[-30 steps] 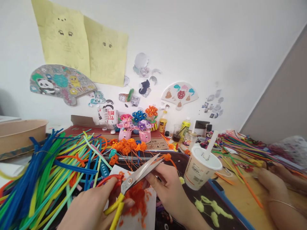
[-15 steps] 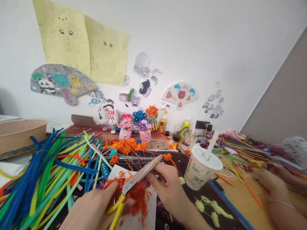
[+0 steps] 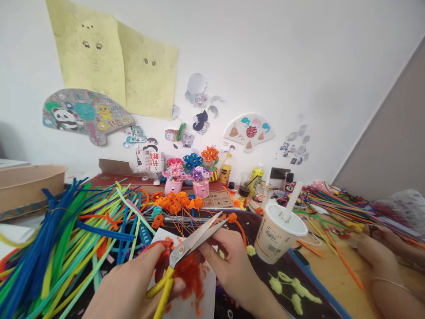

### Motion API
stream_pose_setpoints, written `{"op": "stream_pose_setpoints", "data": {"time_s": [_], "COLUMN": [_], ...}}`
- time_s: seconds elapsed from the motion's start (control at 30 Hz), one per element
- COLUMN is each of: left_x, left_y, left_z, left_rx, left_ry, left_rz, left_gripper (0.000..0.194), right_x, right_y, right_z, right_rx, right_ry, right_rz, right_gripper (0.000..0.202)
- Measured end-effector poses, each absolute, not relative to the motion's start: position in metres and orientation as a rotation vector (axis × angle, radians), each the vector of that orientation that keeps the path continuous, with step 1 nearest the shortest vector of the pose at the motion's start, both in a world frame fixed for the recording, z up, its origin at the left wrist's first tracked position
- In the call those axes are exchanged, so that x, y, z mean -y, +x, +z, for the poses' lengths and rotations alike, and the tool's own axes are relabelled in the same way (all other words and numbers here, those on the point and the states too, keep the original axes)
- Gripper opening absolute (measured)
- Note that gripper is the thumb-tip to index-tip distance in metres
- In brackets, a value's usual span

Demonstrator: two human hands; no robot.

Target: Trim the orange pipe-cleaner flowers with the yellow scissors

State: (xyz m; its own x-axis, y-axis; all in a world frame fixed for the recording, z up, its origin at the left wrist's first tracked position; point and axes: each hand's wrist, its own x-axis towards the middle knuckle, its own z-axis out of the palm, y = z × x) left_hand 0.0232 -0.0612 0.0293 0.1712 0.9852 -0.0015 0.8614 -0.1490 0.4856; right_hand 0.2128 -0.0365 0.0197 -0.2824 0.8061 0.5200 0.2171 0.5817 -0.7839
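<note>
My left hand (image 3: pixel 129 279) is closed on scissors (image 3: pixel 181 254) with yellow handles, which slant up to the right. Their steel blades stand slightly apart. Several bent red pipe cleaners (image 3: pixel 166 244) lie between my left fingers. Close to the blades is my right hand (image 3: pixel 232 261), its thumb and fingers pinched together; the blades hide what they hold. Beneath both hands, a white sheet (image 3: pixel 207 305) carries a scatter of orange-red fuzz (image 3: pixel 191 283). Orange pipe-cleaner flowers (image 3: pixel 177 203) on thin stems lie just beyond.
Loose pipe cleaners (image 3: pixel 66 252) are heaped on the left beside a round box (image 3: pixel 31 186). A lidded cup with a straw (image 3: pixel 277 235) stands right of my right hand. Finished flower pots (image 3: pixel 201 188) and bottles (image 3: pixel 226 170) line the back. Another person's hands (image 3: pixel 381 257) are at far right.
The scissor blades have parted from nearly closed to slightly open. The red pipe cleaners in my left hand show higher up, and the left fingers have shifted a little.
</note>
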Motion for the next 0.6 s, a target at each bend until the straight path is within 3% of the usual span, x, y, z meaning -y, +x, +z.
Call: {"op": "stream_pose_setpoints", "data": {"time_s": [0.6], "left_x": [0.0588], "left_y": [0.0215], "left_z": [0.0209], "left_rx": [-1.702], "left_ry": [2.159], "left_rz": [0.438], "left_gripper": [0.029], "right_x": [0.0391], "right_y": [0.2131], "right_z": [0.0263], "right_rx": [1.896], "right_ry": [-0.799], "right_rz": [0.452], "right_gripper": [0.022]}}
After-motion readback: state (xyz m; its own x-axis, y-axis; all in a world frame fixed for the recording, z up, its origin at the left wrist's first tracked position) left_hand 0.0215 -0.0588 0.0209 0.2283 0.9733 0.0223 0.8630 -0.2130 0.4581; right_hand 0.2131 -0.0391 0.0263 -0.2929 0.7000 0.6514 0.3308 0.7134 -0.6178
